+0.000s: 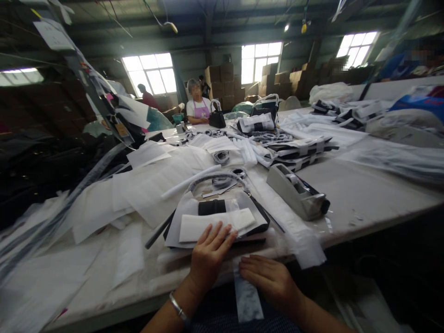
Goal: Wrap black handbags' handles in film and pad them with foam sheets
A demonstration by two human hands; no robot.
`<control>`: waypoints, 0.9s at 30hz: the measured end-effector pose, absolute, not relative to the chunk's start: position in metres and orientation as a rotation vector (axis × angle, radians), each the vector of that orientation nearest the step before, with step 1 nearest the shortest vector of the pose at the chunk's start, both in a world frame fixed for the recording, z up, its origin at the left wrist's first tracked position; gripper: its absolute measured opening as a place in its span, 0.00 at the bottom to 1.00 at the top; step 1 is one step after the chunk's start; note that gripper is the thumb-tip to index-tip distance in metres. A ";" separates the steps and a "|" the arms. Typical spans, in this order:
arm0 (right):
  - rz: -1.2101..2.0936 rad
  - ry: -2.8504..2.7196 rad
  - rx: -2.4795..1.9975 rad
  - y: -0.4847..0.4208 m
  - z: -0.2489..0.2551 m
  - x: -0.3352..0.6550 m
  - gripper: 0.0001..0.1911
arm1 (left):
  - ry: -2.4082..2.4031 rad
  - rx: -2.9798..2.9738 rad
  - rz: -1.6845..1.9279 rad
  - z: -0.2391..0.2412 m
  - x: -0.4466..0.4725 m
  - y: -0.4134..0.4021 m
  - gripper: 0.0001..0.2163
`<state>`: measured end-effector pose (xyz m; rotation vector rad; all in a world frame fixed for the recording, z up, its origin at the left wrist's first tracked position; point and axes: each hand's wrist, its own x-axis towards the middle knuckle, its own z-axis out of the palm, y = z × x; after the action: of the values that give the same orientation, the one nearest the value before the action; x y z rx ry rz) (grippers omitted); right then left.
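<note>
A black handbag [261, 215] with a wrapped handle [204, 177] lies in front of me on the table, mostly covered by a white sheet [189, 208]. Across it rests a folded white foam strip [204, 224]. My left hand [212, 247] lies over the strip's lower edge with its fingers stretched out, pressing on it. At the table's front edge my right hand [272, 276] holds a clear strip of plastic, perhaps tape [249, 296], by its upper end; the strip hangs down towards my lap. The right thumb is hidden.
A grey tape dispenser [291, 192] stands to the right of the bag. White sheets [152, 185] spread over the left side. Wrapped bag pieces [301, 150] pile up farther back. A person in a purple apron [201, 110] is across the table by a small black handbag [217, 119].
</note>
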<state>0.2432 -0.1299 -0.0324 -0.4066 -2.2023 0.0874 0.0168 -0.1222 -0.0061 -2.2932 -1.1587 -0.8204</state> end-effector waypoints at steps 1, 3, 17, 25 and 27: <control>0.082 -2.206 -0.410 -0.131 -0.033 0.244 0.12 | -1.156 -2.291 -0.817 -0.006 0.017 -0.122 0.17; 0.075 -2.215 -0.417 -0.134 -0.033 0.246 0.12 | -1.149 -2.284 -0.817 -0.007 0.017 -0.121 0.17; -0.187 -2.389 -0.288 -0.101 0.025 0.250 0.14 | -1.131 -2.233 -0.858 -0.007 0.019 -0.119 0.17; -0.186 -2.283 -0.392 -0.073 0.026 0.238 0.13 | -1.128 -2.189 -0.938 -0.008 0.021 -0.118 0.15; -0.144 -2.255 -0.454 -0.071 0.028 0.234 0.13 | -1.131 -2.205 -0.943 -0.008 0.022 -0.119 0.15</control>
<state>0.2335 -0.0707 0.0281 -0.4542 -2.2551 -0.1440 0.0218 -0.1185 -0.0079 -2.2046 -1.1308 -0.9427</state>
